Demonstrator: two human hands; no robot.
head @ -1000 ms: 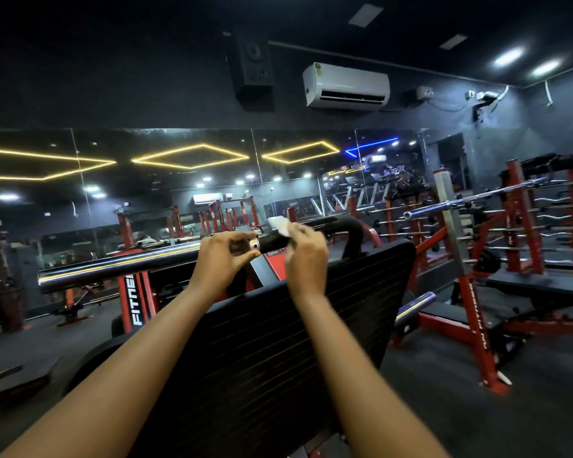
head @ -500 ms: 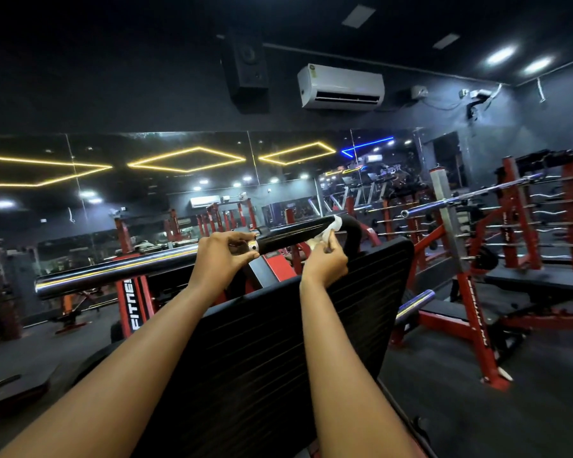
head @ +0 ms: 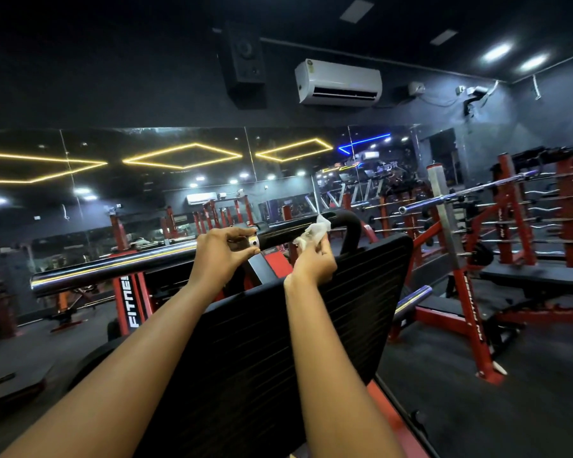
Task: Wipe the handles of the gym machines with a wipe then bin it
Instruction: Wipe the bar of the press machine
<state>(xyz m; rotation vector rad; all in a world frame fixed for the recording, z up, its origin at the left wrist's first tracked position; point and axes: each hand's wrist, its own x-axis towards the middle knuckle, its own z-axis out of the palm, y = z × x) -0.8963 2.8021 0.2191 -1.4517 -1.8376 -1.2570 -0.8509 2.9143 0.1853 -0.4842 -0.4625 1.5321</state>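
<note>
A black padded handle (head: pixel 285 232) runs across the top of the machine and curves down at its right end. My left hand (head: pixel 217 256) grips the handle where it meets the chrome bar (head: pixel 113 269), thumb and fingers around a silver collar. My right hand (head: pixel 315 259) pinches a crumpled white wipe (head: pixel 313 231) against the handle's underside, just left of the curve. No bin is in view.
The machine's black ribbed plate (head: pixel 278 342) fills the space below my forearms. A red bench-press rack with a barbell (head: pixel 460 196) stands to the right, a bench (head: pixel 526 276) beside it. A mirror wall (head: pixel 146 180) lies ahead, and dark floor stretches at both sides.
My right hand slid the wipe rightwards along the black handle from beside my left hand to near the curved end, then dropped slightly lower. My left hand kept its grip.
</note>
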